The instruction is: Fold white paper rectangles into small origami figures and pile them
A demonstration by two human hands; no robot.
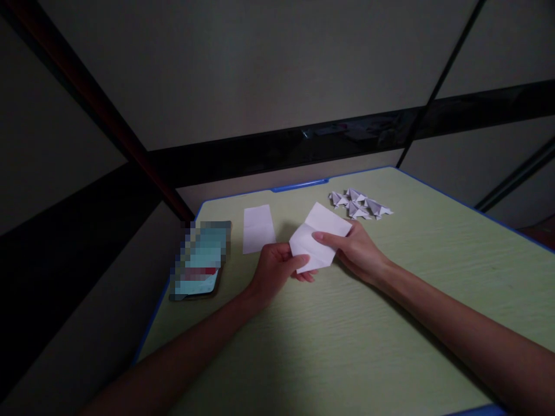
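A creased white sheet of paper [323, 225] is held up over the table between both hands. My left hand [277, 266] grips its lower left corner, with the thumb on top and the fingers underneath. At its right side, my right hand [353, 248] pinches the sheet, the thumb lying flat across its face. The fingers of the right hand are mostly hidden behind the paper. A second white sheet [259, 228] lies flat on the table just beyond my left hand. Several small folded paper figures [356, 202] sit together past my right hand.
The pale green table [329, 341] has a blue edge and a blue handle-like strip [300, 185] at the back. A phone [202, 260] with a lit, pixelated screen lies at the left edge. Behind the table stand light panels [277, 75] with a glossy black band [260, 147].
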